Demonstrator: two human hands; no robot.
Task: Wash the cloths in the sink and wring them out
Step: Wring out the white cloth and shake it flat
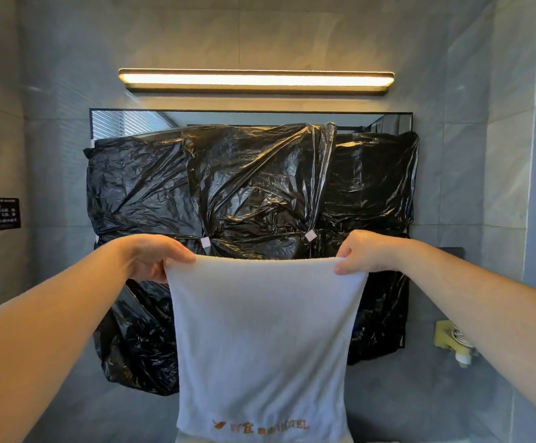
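Note:
A white cloth (262, 340) with orange embroidered lettering along its lower edge hangs spread out flat in front of me, held up at chest height. My left hand (151, 255) pinches its upper left corner. My right hand (364, 252) pinches the upper right corner. The top edge is stretched nearly straight between both hands. The sink is hidden below the cloth and out of view.
Black plastic sheeting (250, 193) covers the wall mirror behind the cloth. A lit light bar (255, 79) hangs above it. A small black sign (4, 214) is on the left wall, and a yellow holder (445, 338) sits at the right.

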